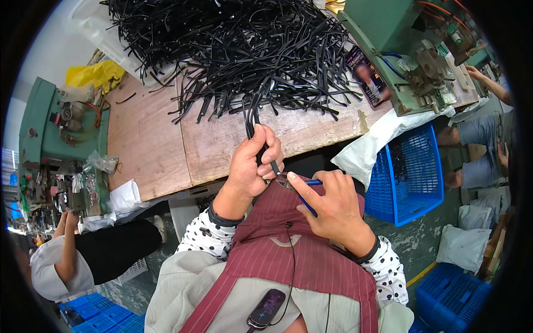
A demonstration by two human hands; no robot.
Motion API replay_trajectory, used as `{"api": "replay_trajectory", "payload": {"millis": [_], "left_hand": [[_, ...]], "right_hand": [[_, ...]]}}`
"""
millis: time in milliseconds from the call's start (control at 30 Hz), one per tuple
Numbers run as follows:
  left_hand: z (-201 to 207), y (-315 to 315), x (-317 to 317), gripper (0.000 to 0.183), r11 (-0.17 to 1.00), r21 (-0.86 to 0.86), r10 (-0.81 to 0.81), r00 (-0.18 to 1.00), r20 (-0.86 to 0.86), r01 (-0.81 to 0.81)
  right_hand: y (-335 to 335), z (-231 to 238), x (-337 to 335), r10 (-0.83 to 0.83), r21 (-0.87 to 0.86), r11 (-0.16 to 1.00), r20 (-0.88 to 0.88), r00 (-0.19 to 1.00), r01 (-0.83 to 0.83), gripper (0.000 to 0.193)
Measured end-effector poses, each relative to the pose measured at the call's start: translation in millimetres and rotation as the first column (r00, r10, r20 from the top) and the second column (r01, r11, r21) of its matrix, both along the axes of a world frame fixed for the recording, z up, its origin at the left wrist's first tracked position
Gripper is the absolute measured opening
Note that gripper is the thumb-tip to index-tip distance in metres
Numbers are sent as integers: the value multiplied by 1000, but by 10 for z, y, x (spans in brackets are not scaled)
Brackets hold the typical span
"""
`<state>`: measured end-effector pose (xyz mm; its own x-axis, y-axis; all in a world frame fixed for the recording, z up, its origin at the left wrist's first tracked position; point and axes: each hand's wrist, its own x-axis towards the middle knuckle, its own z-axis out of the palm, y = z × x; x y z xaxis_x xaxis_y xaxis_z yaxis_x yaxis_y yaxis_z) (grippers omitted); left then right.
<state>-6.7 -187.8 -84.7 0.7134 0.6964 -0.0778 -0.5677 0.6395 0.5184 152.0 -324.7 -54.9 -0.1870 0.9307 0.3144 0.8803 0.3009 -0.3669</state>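
Closed around a small bunch of slim black eyeglass temples [250, 118] is my left hand [250, 161]; their long ends stick out past the fingers toward the table. One temple end [275, 168] points down from this hand to the jaws of a pair of blue-handled pliers [307, 204]. My right hand [338, 202] grips the pliers, index finger stretched toward the jaws. Whether the jaws touch the temple end, I cannot tell. Beyond my hands, a large heap of similar black temples [239, 61] covers the far part of the wooden table [147, 144].
Green machines stand at left [66, 127] and right [383, 44] of the table. A blue crate [419, 208] sits below its right edge, beside a white sack [369, 150]. One person [66, 266] works at left; another person's forearm [491, 86] reaches in at right.
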Motion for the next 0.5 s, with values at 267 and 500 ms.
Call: {"api": "replay_trajectory", "payload": {"millis": [267,500], "left_hand": [[-23,57,-3,37,993,55,-106,994,33,105],[-38,-76,31,34,952,230,196,979,58,-205]], "right_hand": [[12,12,12,-16,-14,1000,53,998,17,68],[25,-14,4,-13,-60,998,-8,1000,12,69]]}}
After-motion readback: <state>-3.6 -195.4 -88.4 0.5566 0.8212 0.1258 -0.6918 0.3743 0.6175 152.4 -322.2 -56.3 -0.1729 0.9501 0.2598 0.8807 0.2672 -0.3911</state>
